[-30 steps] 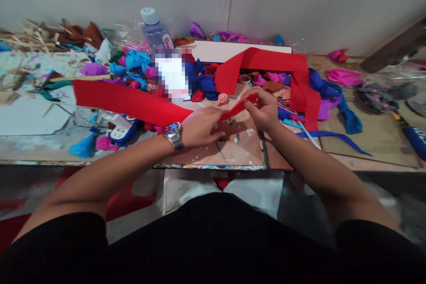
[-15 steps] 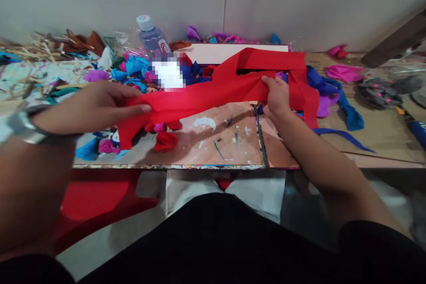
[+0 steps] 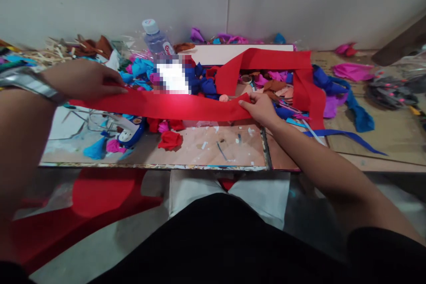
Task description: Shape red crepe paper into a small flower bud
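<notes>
A long red strip (image 3: 186, 108) is stretched level above the worktable. My left hand (image 3: 84, 79), with a silver watch at the wrist, is closed on the strip's left part. My right hand (image 3: 262, 108) pinches its right end between thumb and fingers. Behind my right hand, another red length (image 3: 274, 59) lies folded over a heap of coloured scraps. Below the held strip sit a crumpled red piece (image 3: 170, 140) and a blue and white tool (image 3: 133, 132).
A capped bottle (image 3: 156, 39) stands among blue and pink crumpled pieces, beside a bright pixelated patch. Cardboard (image 3: 353, 142) on the right bears a blue ribbon (image 3: 349, 134) and a dark bundle with pink dots (image 3: 389, 88). A red chair (image 3: 106, 195) is below the table at left.
My left hand has moved left and a little up, and my right hand slightly left to the strip's end. The held strip now runs straighter, uncovering the scraps behind it and the blue and white tool.
</notes>
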Motion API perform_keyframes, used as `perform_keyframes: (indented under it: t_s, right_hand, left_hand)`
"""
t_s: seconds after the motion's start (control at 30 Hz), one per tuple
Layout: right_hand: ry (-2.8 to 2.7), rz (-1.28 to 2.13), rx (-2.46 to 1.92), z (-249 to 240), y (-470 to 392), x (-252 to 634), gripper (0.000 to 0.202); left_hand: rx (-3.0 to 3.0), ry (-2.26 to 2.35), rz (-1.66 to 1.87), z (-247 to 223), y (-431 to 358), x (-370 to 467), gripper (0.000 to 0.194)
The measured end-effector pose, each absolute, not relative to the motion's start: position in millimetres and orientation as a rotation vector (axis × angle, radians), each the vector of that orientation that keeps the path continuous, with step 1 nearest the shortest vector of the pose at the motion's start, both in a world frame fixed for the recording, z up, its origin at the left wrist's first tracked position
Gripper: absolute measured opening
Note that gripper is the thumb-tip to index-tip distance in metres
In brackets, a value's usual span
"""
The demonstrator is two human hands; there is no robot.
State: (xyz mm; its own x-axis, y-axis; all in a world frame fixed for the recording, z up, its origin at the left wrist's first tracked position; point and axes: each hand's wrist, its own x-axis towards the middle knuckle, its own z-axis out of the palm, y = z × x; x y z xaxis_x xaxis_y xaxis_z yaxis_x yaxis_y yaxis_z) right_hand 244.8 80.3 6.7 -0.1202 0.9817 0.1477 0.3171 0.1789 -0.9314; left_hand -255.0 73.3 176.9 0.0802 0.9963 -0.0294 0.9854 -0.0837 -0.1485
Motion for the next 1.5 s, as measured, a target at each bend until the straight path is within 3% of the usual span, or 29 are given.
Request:
perform_keyframes:
  t_s: [0.1, 0.23, 0.33, 0.5, 0.67, 0.77, 1.17, 1.5]
  right_hand:
    - [-1.801, 0.799, -1.359, 8, 75, 244, 0.023]
    - [-1.971, 0.691, -1.461, 13, 69, 242, 0.023]
    - [-2.011, 0.681, -1.460, 12, 67, 241, 0.023]
    - [-1.966, 0.875, -1.339, 6, 65, 237, 0.023]
    - [-1.726, 1.368, -1.084, 6, 59, 229, 0.035]
    - [-1.675, 1.480, -1.035, 10, 55, 227, 0.036]
    - [-1.764, 1.287, -1.040, 14, 43, 222, 0.036]
    - [-1.975, 1.042, -1.116, 12, 39, 223, 0.032]
  left_hand:
    - [-2.259, -1.996, 0.650, 162, 84, -246, 0.141]
    - [-2.191, -1.958, 0.833, 162, 88, -234, 0.106]
    - [-2.021, -1.908, 0.677, 175, 61, -194, 0.062]
    - [-2.460, -1.659, 0.203, 155, 8, -84, 0.041]
    - [-3.004, -1.342, -0.382, 83, 27, -14, 0.044]
    - [-3.172, -1.323, -0.480, 55, 43, -5, 0.043]
    - [-3.234, -1.528, -0.974, 31, 37, -11, 0.035]
    - [-3.152, -1.559, -0.942, 32, 35, -21, 0.031]
